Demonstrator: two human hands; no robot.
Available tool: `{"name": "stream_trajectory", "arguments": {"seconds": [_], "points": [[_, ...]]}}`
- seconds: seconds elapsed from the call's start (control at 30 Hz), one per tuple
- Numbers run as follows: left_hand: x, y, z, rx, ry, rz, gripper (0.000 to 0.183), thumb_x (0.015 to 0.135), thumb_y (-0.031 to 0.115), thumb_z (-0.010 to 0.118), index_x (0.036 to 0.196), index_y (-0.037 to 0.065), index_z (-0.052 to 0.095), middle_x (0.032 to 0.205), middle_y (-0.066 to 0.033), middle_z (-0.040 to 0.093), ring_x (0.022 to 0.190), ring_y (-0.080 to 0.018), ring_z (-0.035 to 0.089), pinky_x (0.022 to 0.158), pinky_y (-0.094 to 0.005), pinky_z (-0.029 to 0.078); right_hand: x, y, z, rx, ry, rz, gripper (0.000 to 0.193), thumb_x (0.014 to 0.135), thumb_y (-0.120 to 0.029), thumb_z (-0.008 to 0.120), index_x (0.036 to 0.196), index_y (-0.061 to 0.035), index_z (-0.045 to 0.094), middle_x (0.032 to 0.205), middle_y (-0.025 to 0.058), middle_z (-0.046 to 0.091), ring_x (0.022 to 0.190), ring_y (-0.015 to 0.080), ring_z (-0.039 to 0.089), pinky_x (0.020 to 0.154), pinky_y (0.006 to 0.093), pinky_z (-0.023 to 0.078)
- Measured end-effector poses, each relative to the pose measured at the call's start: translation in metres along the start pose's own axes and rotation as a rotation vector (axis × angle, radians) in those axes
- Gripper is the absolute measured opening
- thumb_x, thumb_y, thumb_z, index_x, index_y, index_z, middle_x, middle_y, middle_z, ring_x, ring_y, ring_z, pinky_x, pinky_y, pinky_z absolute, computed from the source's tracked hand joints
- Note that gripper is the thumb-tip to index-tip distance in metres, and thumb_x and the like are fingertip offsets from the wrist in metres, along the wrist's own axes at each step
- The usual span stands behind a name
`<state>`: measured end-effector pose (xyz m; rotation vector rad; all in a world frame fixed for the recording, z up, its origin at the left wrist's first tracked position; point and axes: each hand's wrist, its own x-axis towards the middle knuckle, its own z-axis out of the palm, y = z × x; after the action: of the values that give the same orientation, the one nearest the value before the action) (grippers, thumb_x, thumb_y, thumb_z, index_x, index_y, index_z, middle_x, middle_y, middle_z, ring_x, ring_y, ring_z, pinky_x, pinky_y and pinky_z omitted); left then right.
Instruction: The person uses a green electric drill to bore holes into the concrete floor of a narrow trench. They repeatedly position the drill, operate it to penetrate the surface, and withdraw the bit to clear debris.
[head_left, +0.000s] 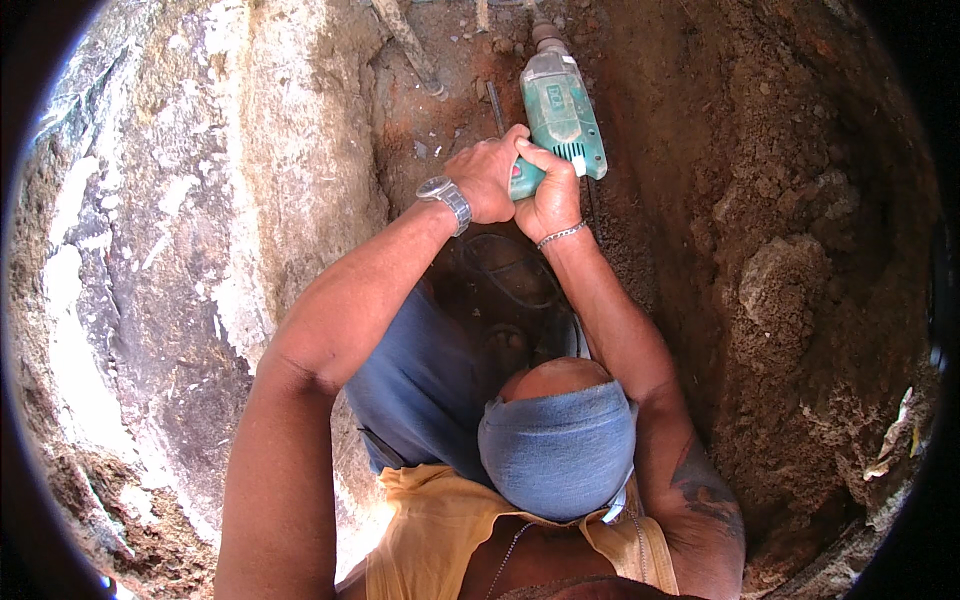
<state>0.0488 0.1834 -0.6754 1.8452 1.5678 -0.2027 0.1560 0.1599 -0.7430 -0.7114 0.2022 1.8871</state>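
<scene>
A green and grey power drill [562, 110] points away from me, its chuck toward the far edge of the view and dust on its casing. My right hand [552, 200], with a chain bracelet at the wrist, is wrapped round the drill's handle. From the left, my left hand [486, 178], wearing a metal-band watch [446, 198], closes on the same handle. Its fingers partly hide the grip and trigger area. Whatever the chuck bears on at the far edge is hard to make out.
A pale, rough wall [230, 170] rises on the left. Brown earth [780, 290] banks up on the right. A thick rod [408, 48] and a thin metal rod [495, 105] lie beyond my hands. Dark cable [515, 290] loops below the drill, near my blue-clad knee [420, 370].
</scene>
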Motion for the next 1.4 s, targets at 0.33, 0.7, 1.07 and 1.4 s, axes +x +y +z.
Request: {"name": "stream_trajectory", "arguments": {"seconds": [0.33, 0.7, 1.07, 1.4], "points": [[-0.005, 0.003, -0.002, 0.028, 0.006, -0.012, 0.077, 0.066, 0.005, 0.072, 0.135, 0.016, 0.039, 0.106, -0.0216, 0.069, 0.104, -0.0457, 0.065, 0.081, -0.0554, 0.053, 0.000, 0.002, -0.003, 0.026, -0.012, 0.009, 0.022, 0.083, -0.002, 0.068, 0.104, -0.0056, 0.065, 0.095, 0.0050, 0.067, 0.090, 0.0207, 0.067, 0.087, 0.0363, 0.054], [-0.007, -0.011, 0.000, 0.013, 0.008, -0.031, 0.075, 0.065, 0.005, 0.073, 0.132, 0.015, 0.041, 0.105, -0.0211, 0.069, 0.103, -0.0457, 0.065, 0.081, -0.0556, 0.052, 0.000, 0.011, 0.004, 0.009, 0.006, 0.010, 0.023, 0.084, -0.002, 0.069, 0.107, -0.0048, 0.065, 0.096, 0.0049, 0.067, 0.091, 0.0219, 0.067, 0.085, 0.0379, 0.054], [-0.008, -0.012, -0.002, -0.012, 0.018, -0.021, 0.074, 0.065, 0.003, 0.071, 0.132, 0.014, 0.040, 0.099, -0.0239, 0.069, 0.101, -0.0485, 0.064, 0.080, -0.0571, 0.052, -0.001, 0.012, 0.006, 0.012, 0.008, 0.006, 0.023, 0.084, -0.003, 0.069, 0.107, -0.0044, 0.064, 0.097, 0.0053, 0.066, 0.090, 0.0208, 0.066, 0.085, 0.0379, 0.054], [-0.008, -0.011, -0.004, -0.020, 0.011, -0.029, 0.074, 0.065, 0.002, 0.070, 0.131, 0.016, 0.041, 0.102, -0.0227, 0.069, 0.102, -0.0479, 0.064, 0.080, -0.0565, 0.051, 0.002, 0.012, 0.006, 0.013, 0.017, 0.008, 0.024, 0.084, -0.002, 0.069, 0.107, -0.0047, 0.064, 0.098, 0.0046, 0.065, 0.091, 0.0203, 0.065, 0.086, 0.0373, 0.053]]}}
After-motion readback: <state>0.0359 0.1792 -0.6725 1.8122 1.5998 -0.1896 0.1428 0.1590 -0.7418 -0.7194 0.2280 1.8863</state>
